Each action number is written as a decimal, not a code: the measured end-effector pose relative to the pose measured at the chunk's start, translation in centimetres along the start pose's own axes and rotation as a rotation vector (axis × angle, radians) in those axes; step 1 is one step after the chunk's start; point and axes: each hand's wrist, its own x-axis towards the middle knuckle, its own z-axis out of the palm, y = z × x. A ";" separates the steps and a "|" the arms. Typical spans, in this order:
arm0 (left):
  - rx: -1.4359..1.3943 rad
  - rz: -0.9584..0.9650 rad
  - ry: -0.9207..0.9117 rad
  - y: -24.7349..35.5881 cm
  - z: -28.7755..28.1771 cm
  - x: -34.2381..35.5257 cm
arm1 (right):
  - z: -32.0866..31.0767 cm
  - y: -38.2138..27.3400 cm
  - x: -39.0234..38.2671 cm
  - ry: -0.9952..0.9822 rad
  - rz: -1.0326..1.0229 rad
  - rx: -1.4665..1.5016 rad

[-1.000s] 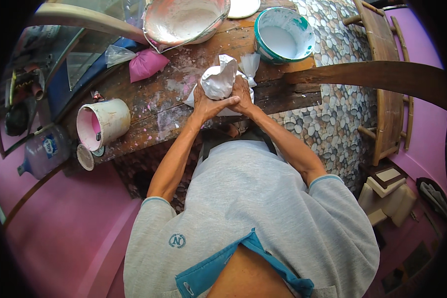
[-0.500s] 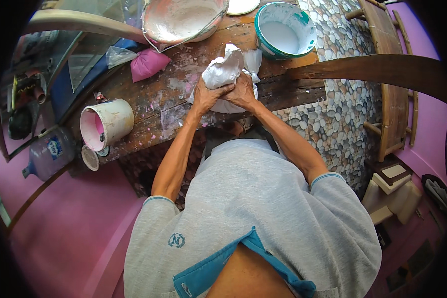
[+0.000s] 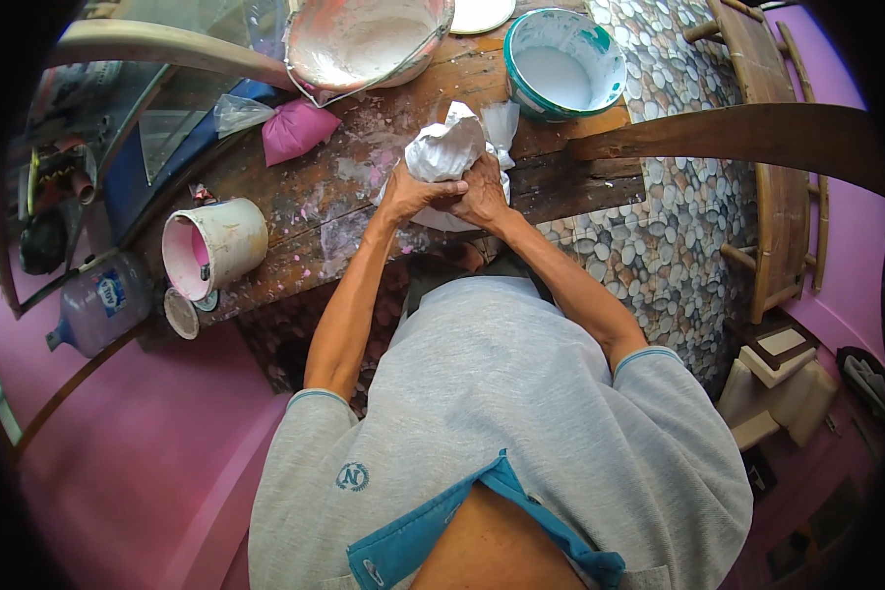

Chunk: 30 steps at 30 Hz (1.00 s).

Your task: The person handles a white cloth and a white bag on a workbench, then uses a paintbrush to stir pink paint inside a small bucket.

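Near the table's front edge I hold a white plastic bag (image 3: pixel 445 147), its crumpled top rising above my fingers. My left hand (image 3: pixel 409 194) wraps round the bag from the left, thumb pointing inward. From the right, my right hand (image 3: pixel 480 192) closes on the same bag, and the two hands meet at its middle. The bag's lower part spreads out pale beneath my wrists, close to the table surface. What my fingertips do behind the bag is hidden. Just beyond my right hand lies a clear plastic bag (image 3: pixel 501 126) with whitish contents.
Beyond the hands, a powdery basin (image 3: pixel 364 44) with a wire handle and a teal-rimmed bucket (image 3: pixel 556 69) of white liquid stand on the stained wooden table (image 3: pixel 295 216). Leftward are a tied pink bag (image 3: pixel 300 130) and a white pail (image 3: pixel 228 241). A curved wooden piece (image 3: pixel 728 133) juts in from the right.
Both hands stay closed on the white bag. Its crumpled top sits slightly lower and nearer to me, and its folds have shifted.
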 end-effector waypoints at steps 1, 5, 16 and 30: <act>0.019 -0.120 -0.045 0.3 -0.1 -0.1 | -0.6 -0.3 0.0 -0.046 -0.035 -0.028; -0.064 -0.161 -0.002 -0.4 0.3 -0.7 | -1.8 0.4 -1.1 -0.157 -0.010 -0.005; -0.214 0.001 0.188 -2.8 0.9 -1.6 | -4.4 3.1 -0.3 -0.059 0.271 -0.218; -0.419 -0.044 0.084 -2.9 -0.2 -2.3 | -5.4 3.3 -5.4 -0.162 0.463 -0.265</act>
